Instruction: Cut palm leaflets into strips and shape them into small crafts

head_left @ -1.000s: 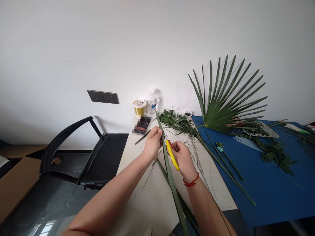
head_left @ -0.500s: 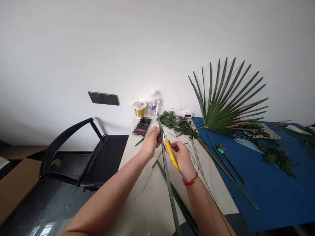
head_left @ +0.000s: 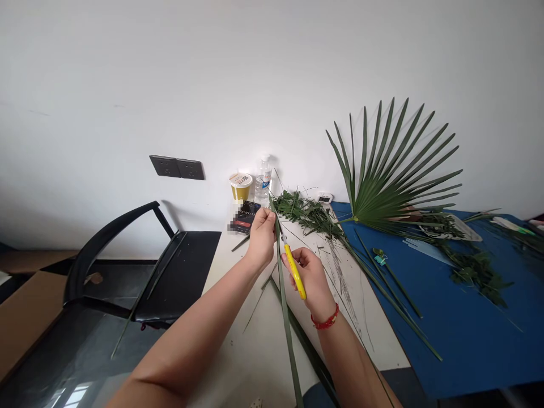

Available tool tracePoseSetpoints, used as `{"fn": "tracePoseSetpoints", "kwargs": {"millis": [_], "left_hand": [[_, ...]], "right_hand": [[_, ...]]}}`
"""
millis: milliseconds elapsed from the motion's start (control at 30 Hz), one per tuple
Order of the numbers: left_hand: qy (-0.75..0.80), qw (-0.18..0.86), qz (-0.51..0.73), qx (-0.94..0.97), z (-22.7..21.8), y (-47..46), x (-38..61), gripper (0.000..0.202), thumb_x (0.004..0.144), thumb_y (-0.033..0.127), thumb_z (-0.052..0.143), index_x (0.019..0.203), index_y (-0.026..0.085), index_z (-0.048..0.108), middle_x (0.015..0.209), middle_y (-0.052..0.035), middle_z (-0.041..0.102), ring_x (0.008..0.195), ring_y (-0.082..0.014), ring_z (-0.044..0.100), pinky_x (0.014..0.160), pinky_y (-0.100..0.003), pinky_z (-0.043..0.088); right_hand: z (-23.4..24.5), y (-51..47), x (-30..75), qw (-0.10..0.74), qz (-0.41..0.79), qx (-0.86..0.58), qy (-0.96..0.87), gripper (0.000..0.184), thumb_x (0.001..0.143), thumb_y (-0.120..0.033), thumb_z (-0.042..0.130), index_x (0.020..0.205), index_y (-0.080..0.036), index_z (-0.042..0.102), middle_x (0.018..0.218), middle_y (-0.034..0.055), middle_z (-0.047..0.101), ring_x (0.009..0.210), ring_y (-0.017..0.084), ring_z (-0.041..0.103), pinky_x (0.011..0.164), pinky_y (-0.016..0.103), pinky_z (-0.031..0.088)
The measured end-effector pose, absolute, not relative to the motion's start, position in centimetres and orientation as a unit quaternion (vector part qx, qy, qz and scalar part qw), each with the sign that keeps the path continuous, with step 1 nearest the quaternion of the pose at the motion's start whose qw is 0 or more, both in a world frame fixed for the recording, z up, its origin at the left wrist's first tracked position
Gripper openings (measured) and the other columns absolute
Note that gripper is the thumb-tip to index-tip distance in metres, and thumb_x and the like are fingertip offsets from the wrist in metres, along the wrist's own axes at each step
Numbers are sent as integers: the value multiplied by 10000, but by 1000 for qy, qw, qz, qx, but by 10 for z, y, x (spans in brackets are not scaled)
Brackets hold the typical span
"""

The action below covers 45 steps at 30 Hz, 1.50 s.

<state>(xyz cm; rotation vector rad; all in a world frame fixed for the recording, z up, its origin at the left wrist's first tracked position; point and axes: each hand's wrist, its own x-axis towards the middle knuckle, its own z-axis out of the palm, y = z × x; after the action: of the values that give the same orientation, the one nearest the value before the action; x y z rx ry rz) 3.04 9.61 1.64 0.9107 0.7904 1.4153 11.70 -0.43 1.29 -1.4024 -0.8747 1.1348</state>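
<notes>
My left hand pinches the upper end of a long, narrow green palm leaf strip, which hangs down past the table's edge. My right hand holds a pair of yellow-handled scissors, and their thin metal blades reach up against the strip just below my left fingers. A red string bracelet circles my right wrist. The scissor handles partly hide behind my right fingers.
A white table holds trimmed leaves, a phone, a yellow cup and a water bottle. On a blue mat to the right lies a fan palm leaf. A black chair stands left.
Both hands have shifted up and toward the phone, with the strip swinging more upright. The scissors now stand steeper, and their tips stay at the strip.
</notes>
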Motion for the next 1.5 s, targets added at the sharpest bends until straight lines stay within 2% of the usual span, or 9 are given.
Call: {"fn": "tracePoseSetpoints", "kwargs": {"millis": [167,433,933,1167,1333,1500], "left_hand": [[334,593,619,391,16,94,34,230,881,251,556,713,217,403,539,79,361,426,-79,314,411,-190,245],[316,619,603,391,13,96,29,262,845,267,610,694,214,403,523,75,365,414,-75,326,391,-189,199],[322,651,561,398,10,95,31,280,816,293,637,685,213,404,504,91,330,396,-65,252,388,-181,184],[325,664,535,408,3,102,45,257,787,312,655,693,211,438,514,72,423,392,-74,342,391,-188,208],[356,646,548,394,-1,106,43,266,809,299,598,672,219,385,472,88,377,380,-73,313,385,-183,185],[395,607,571,386,13,116,15,223,817,282,588,690,211,419,527,53,490,400,-73,373,378,-169,226]], "right_hand": [[11,-6,116,540,478,-588,-367,453,670,-539,788,675,-228,459,532,-104,445,390,79,417,369,227,266],[13,-5,123,533,473,-598,-367,451,621,-480,839,640,-219,472,521,-97,476,368,73,411,365,220,266],[5,14,131,537,451,-601,-385,417,645,-489,812,654,-214,498,520,-94,483,375,83,438,370,216,282],[4,55,141,559,431,-599,-378,442,643,-542,773,650,-235,455,478,-109,448,363,86,417,349,215,282],[6,99,158,561,444,-593,-370,507,621,-596,777,653,-248,410,464,-105,458,341,82,415,320,201,279],[19,118,184,531,471,-571,-412,527,590,-599,812,648,-233,437,491,-72,519,351,80,442,310,192,287]]}}
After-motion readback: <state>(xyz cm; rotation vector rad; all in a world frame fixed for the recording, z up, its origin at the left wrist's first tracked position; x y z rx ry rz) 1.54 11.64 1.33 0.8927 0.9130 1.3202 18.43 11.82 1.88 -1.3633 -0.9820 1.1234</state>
